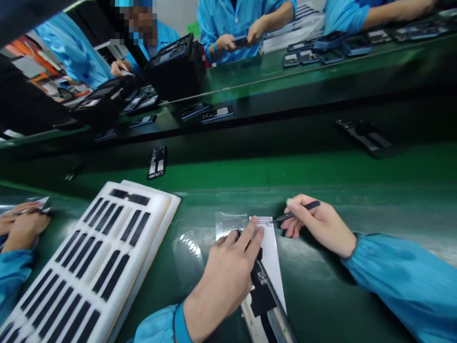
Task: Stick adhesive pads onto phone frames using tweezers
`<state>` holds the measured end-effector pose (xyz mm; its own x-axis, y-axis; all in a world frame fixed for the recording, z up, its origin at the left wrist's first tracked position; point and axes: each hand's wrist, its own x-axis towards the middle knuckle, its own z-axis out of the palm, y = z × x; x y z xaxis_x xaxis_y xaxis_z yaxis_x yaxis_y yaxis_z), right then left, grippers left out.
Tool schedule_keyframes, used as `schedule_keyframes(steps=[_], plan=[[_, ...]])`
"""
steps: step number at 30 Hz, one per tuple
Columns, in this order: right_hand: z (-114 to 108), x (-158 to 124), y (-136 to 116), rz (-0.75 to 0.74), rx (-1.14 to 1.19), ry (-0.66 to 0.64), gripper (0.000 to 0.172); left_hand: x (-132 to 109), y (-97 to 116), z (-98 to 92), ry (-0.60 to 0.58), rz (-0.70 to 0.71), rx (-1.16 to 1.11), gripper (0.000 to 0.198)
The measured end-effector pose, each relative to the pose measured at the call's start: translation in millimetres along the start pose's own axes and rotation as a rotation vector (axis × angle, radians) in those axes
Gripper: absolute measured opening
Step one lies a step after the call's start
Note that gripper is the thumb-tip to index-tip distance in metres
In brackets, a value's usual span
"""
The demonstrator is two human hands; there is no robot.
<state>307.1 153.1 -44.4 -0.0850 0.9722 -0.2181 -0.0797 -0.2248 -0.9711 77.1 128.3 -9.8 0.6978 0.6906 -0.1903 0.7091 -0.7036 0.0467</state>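
1. At the bottom centre of the head view, here's the left hand, palm down, its blue-cuffed forearm reaching in from the lower edge, fingers stretched forward and close together.
2. And its grip? Flat and loose, not closed around anything; the fingertips lie over a dotted white sheet, with the hand covering the upper end of an opened phone body.
3. That phone body sits right there, on the green worktop, tilted in view, its lower part showing past the hand and overlapping the sheet.
4. Over to the right hand: in from the right side, blue sleeve gathered at the wrist, thumb uppermost, the lower fingers curled.
5. Neat pinch here! Thumb and fingers are closed on dark tweezers, slanting down and left, the tip at the small dark dots by the sheet's top edge.
6. Just left of those fingers, a second dotted sheet with a clear edge; beside it, clear film catching the light.
7. Farther left, a white foam tray slotted with dark strips, stacked on another.
8. Now the lettering: a green label shows at the back, its marks too small to read.
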Motion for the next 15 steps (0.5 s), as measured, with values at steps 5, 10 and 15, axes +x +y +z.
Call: schedule_keyframes(steps=[5, 10, 15], plan=[[0, 0, 0, -0.001, -0.015, -0.033, 0.047, -2, -6, -0.4, 0.005, 0.038, -0.007, 0.080], [1, 0, -4, 0.000, -0.028, -0.008, 0.044, -34, -19, -1.7, 0.100, -0.059, 0.027, 0.075], [25, 4, -8, 0.012, -0.047, -0.107, 0.042, -64, -33, 9.9, 0.128, -0.119, 0.059, 0.069]])
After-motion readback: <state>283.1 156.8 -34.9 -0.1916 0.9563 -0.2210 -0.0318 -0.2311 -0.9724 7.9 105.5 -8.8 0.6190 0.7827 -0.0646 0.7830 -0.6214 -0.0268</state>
